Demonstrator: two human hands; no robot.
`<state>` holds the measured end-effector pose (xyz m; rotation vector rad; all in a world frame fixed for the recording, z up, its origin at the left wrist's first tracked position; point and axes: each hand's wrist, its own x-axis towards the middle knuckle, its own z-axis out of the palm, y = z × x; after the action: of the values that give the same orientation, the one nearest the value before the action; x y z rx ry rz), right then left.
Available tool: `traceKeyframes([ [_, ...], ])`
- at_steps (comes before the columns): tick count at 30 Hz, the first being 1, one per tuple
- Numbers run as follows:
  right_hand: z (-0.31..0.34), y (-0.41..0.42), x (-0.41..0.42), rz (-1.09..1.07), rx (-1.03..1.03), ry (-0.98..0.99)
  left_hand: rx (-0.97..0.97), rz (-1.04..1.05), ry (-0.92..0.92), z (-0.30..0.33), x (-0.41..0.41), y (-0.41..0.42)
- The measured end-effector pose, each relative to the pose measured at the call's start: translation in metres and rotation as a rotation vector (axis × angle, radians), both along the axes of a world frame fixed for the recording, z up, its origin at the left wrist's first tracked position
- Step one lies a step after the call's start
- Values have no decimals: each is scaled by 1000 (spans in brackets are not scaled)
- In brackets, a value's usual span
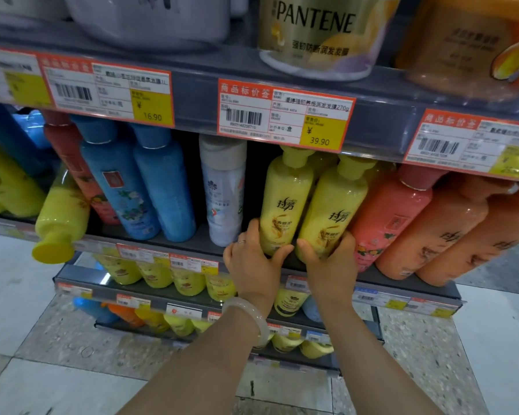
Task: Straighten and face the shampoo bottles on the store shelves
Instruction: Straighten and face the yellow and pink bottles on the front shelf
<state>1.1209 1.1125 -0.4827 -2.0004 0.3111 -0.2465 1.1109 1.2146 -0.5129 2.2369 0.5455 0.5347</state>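
Observation:
Two yellow shampoo bottles stand side by side on the middle shelf point(198, 239), labels facing out. My left hand point(252, 259) grips the base of the left yellow bottle point(283, 196). My right hand point(330, 256) grips the base of the right yellow bottle point(333, 205). A white bottle point(224, 187) stands just left of them. Two blue bottles point(162, 181) and a red one point(63, 151) stand further left. One yellow bottle point(60, 220) hangs upside down over the shelf's front edge at the left. Pink point(387, 214) and orange bottles point(432, 229) fill the right side.
The upper shelf carries a gold Pantene tub point(315, 31), an orange tub point(468, 40) and price tags point(285, 115) along its rail. Lower shelves hold several yellow bottles point(189, 283). A tiled floor point(57, 354) lies below.

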Motion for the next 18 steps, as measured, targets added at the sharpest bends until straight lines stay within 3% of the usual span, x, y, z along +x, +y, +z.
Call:
traceKeyframes([
  [5, -7, -3, -8, 10, 56, 7, 14, -85, -39, -3, -6, 4],
  [9, -10, -5, -35, -34, 1, -154, -91, -169, -130, -5, -22, 13],
  [12, -7, 3, -55, 108, -26, -194, -102, -98, -201, -4, -43, 29],
  [18, 7, 50, -68, 490, -89, -160, -193, 163, -131, 4, -77, 85],
])
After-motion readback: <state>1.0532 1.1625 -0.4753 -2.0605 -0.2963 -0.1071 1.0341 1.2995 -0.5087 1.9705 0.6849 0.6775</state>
